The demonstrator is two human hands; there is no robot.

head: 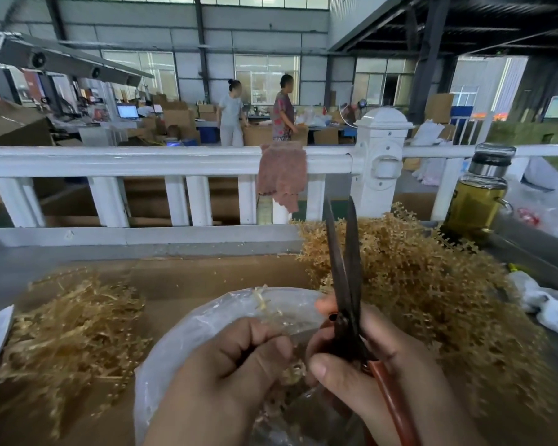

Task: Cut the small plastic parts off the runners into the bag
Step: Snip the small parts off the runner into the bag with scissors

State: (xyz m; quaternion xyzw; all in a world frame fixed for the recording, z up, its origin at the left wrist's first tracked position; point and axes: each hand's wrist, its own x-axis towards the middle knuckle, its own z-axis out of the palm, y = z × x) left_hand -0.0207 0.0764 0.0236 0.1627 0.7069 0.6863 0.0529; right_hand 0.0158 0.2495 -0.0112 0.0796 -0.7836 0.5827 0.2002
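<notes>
The left hand (239,358) pinches a thin tan plastic runner sprig (264,304) above the clear plastic bag (187,329), so cut parts should drop in. The right hand (368,358) grips dark-bladed, red-handled scissors (345,268), tips up. On the table (181,278), a heap of uncut tan runners (432,278) lies to the right and seemingly stripped stalks (68,333) to the left, both within reach.

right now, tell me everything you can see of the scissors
The scissors have two long, dark, dull metal blades, parted in a narrow V and pointing up and away. A red-brown handle runs down below. The right hand grips them around the pivot and handle, over the mouth of the clear plastic bag.
</notes>
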